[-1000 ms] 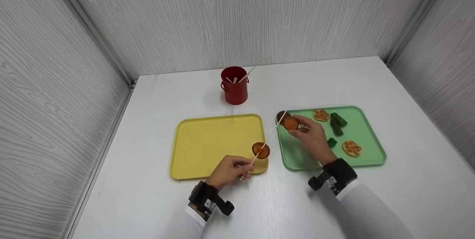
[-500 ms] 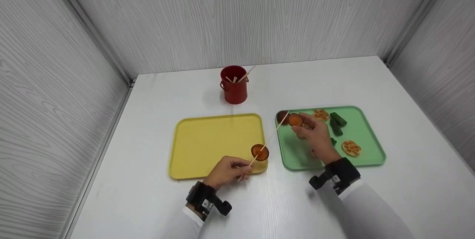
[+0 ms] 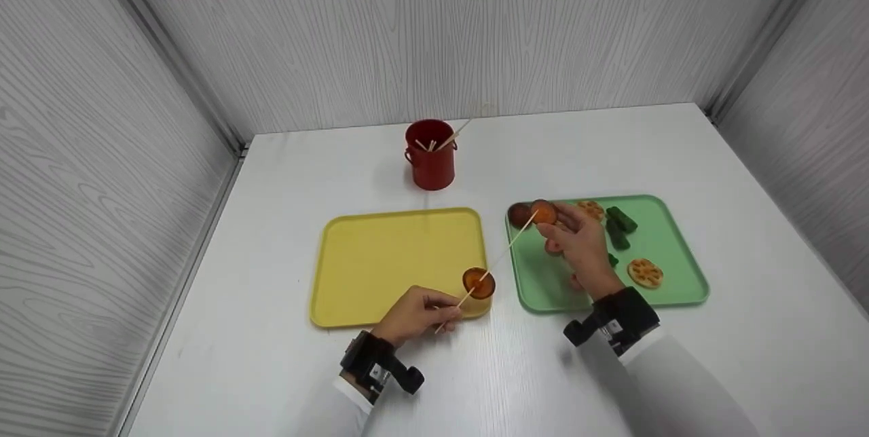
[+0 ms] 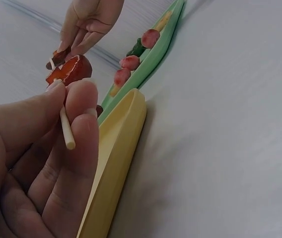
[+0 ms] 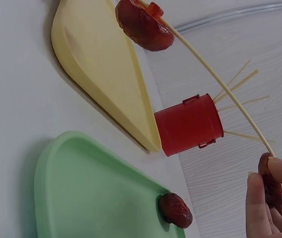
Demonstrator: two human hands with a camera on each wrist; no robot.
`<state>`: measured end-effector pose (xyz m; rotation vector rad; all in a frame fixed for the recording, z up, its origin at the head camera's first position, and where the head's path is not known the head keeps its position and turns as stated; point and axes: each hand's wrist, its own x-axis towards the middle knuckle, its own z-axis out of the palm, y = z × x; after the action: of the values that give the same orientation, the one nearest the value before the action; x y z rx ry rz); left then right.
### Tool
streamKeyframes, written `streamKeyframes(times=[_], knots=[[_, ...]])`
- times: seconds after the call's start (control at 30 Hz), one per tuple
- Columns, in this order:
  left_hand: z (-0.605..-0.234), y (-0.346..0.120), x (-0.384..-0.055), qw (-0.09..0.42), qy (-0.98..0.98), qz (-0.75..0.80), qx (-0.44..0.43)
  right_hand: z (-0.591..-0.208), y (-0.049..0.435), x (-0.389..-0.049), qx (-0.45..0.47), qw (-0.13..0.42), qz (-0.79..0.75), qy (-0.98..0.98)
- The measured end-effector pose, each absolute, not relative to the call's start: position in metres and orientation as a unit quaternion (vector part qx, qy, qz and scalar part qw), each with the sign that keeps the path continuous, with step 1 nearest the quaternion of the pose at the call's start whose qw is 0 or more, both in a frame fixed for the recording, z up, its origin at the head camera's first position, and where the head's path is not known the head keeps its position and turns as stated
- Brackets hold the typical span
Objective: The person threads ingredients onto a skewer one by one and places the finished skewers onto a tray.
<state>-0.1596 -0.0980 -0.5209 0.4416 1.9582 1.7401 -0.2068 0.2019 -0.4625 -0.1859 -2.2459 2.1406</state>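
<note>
In the head view my left hand point(image 3: 417, 315) pinches a thin wooden skewer point(image 5: 215, 75) near its lower end, thumb against fingertips. A brown mushroom point(image 5: 143, 29) with an orange underside is threaded on it, a little above those fingers. My right hand point(image 3: 580, 240) pinches a second mushroom point(image 3: 545, 209) by its edge over the green tray point(image 3: 543, 288). The skewer's far tip is right at this mushroom's orange face; in the right wrist view the tip is hidden by the mushroom and thumb. A third mushroom point(image 5: 175, 210) lies in the green tray's far left corner.
Left of the green tray lies a yellow tray point(image 3: 394, 260). Behind stands a red pail point(image 3: 434, 171) with several skewers sticking out. The green tray also bears lotus root slices point(image 3: 645, 273), green vegetable pieces point(image 3: 618, 233) and pink round pieces point(image 4: 150, 38).
My right hand first drew the second mushroom slightly right and away from beside the skewer, then brought it onto the tip. The left hand and threaded mushroom shifted only slightly.
</note>
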Motion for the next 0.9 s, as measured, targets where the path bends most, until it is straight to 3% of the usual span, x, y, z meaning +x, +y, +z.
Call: streamKeyframes(times=[0.9], knots=[[-0.5214, -0.0967, -0.1595, 0.262, 0.719, 0.622, 0.164, -0.4711, 0.2022, -0.2108, -0.075, 0.030, 0.678, -0.731]])
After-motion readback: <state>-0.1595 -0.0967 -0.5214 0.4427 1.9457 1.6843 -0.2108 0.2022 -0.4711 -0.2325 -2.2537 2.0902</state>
